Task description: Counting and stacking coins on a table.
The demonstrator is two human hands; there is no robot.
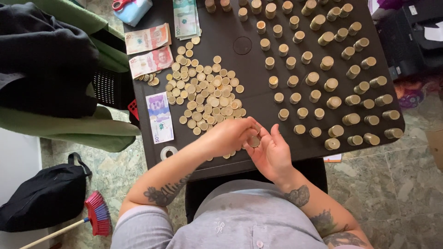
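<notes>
My left hand [226,136] and my right hand [272,154] meet over the near edge of a dark table [249,46]. Between their fingertips they hold a small stack of gold coins [254,140]. Just beyond my left hand lies a flat spread of loose gold coins [207,92]. To the right, many upright coin stacks [323,69] stand in rows across the table.
Several banknotes [147,39] lie along the table's left edge and far side, with a roll of tape [168,152] near the front left corner. Dark and green cloth [50,69] hangs at left. A black bag [46,198] and a red broom [97,219] rest on the tiled floor.
</notes>
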